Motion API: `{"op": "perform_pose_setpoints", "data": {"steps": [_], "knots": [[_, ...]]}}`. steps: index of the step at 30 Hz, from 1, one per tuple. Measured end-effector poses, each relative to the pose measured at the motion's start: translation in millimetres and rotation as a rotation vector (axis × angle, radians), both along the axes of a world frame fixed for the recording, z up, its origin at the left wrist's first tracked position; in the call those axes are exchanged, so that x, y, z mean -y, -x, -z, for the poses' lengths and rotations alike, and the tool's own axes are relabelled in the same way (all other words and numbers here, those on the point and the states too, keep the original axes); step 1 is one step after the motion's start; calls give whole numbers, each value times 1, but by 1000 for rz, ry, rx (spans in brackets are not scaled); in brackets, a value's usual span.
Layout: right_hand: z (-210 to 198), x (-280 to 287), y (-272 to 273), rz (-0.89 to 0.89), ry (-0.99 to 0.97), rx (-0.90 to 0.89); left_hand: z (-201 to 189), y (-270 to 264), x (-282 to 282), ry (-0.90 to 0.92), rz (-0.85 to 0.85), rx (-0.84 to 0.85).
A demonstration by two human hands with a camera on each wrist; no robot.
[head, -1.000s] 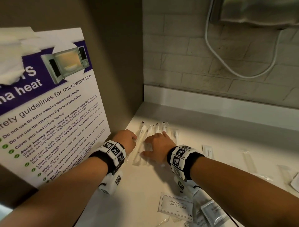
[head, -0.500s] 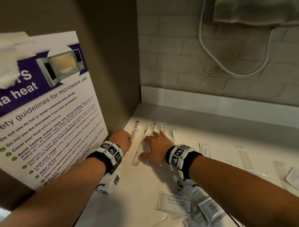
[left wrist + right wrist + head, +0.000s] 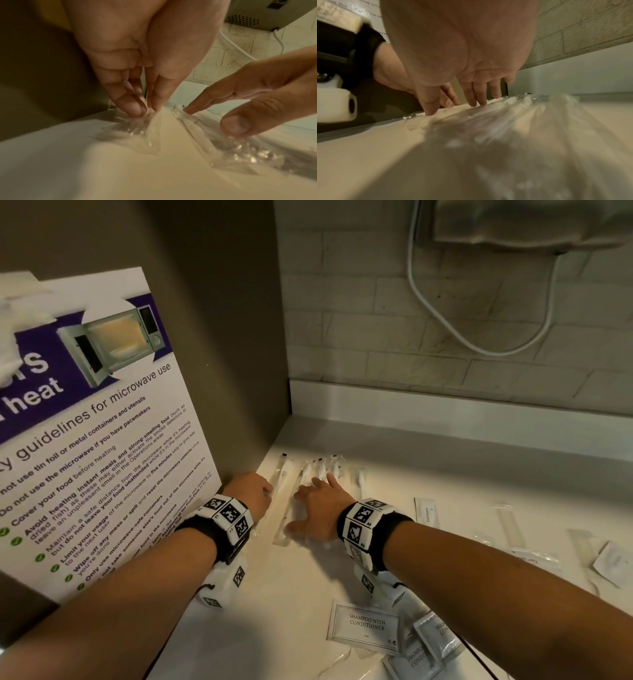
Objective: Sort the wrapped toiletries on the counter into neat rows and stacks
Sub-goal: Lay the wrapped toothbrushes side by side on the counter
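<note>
A row of clear-wrapped toothbrushes point(image 3: 329, 470) lies on the white counter point(image 3: 274, 628) in the back left corner. My left hand point(image 3: 251, 494) is at the row's left end. In the left wrist view, its thumb and fingers point(image 3: 147, 109) pinch the clear wrapper of the leftmost wrapped toothbrush point(image 3: 150, 135), which lies a little apart from the others point(image 3: 282, 491). My right hand point(image 3: 317, 501) lies flat on the row with straight fingers point(image 3: 474, 100) pressing the wrappers point(image 3: 505, 115) down. Its palm hides the packets' near ends.
Shampoo-with-conditioner sachets point(image 3: 366, 626) lie in a loose pile near the front. A toothpaste packet point(image 3: 426, 511), more clear-wrapped sticks point(image 3: 510, 525) and a white sachet point(image 3: 613, 563) are scattered to the right. A microwave safety poster point(image 3: 102, 440) leans against the left wall. A cable point(image 3: 445, 320) hangs on the brick back wall.
Both hands stay on the wrapped toothbrushes in nearly the same places. Only the view has turned slightly to the right.
</note>
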State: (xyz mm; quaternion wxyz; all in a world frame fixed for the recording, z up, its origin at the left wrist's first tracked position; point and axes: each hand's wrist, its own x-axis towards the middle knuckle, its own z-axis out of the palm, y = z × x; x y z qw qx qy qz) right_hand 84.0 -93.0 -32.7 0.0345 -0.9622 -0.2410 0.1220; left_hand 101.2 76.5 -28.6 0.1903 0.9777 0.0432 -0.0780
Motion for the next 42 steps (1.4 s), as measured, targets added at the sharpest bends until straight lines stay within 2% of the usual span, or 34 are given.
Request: {"op": "perform_pose_setpoints", "data": {"steps": [11, 16, 18, 22, 26, 37, 42], "knots": [[-2, 7, -3, 17, -27, 22, -6, 1, 2, 30, -24, 28], [-17, 38, -4, 36, 25, 63, -13, 4, 19, 166, 70, 71], [-17, 50, -4, 35, 79, 35, -12, 6, 31, 131, 176, 73], [-12, 60, 6, 36, 136, -61, -5, 17, 52, -74, 342, 21], [-6, 61, 17, 27, 129, -45, 3, 25, 59, -239, 449, 35], [-4, 56, 32, 49, 114, -30, -8, 34, 57, -281, 472, 23], [-16, 65, 34, 70, 63, -3, -10, 36, 64, -207, 455, 79]]}}
